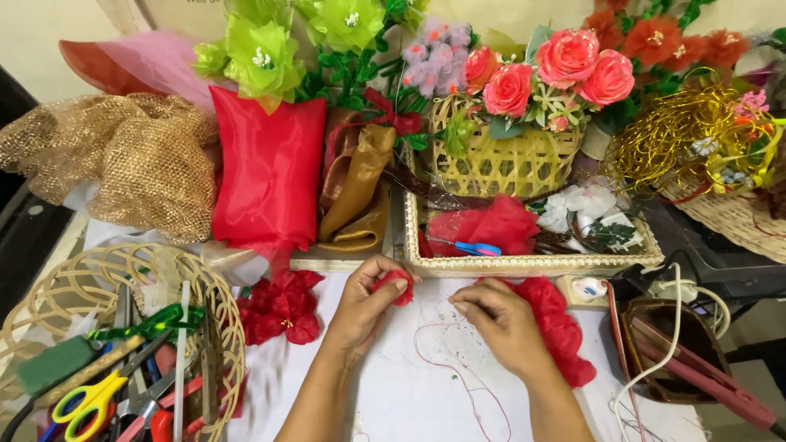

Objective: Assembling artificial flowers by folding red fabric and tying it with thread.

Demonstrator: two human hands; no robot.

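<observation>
Head view: both hands work over the white worktop [409,393]. Left hand [364,307] pinches a small red fabric petal piece [399,286] near the cream tray [524,263]; right hand [503,323], curled, seems to grip thin red thread [438,364]. Likely petal-shaping; next calls for fine fingertip control.

I see a small red fabric petal [396,286] pinched and crumpled above the white bench, a thin red thread [442,368] looping loosely across the bench below it, and a ruffled strip of red fabric [561,327] lying just to the right.
</observation>
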